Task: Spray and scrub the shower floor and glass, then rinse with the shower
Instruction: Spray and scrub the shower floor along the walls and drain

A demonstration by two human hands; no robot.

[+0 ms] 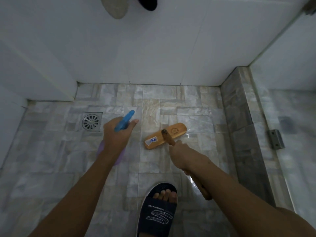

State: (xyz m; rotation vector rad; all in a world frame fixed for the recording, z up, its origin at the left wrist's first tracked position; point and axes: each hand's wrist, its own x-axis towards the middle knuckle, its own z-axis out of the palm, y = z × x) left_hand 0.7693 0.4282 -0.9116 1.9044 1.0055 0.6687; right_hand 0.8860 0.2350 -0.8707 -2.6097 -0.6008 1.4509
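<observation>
Two grips clench: left grip [117, 135] round spray bottle [124, 120], body mostly hidden; right grip [184, 157] round brush handle [168, 138].

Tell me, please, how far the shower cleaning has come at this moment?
Done: only a wet sheen on the floor tiles near the wooden scrub brush. In hand: the left hand grips a blue spray bottle aimed at the floor, while the right hand holds the brush's handle, its head resting on the tiles. Left: probably most scrubbing, the glass panel and the rinse.

Round metal drain [90, 121], dark slide sandal [158, 218], metal hinge [275, 139]
</observation>
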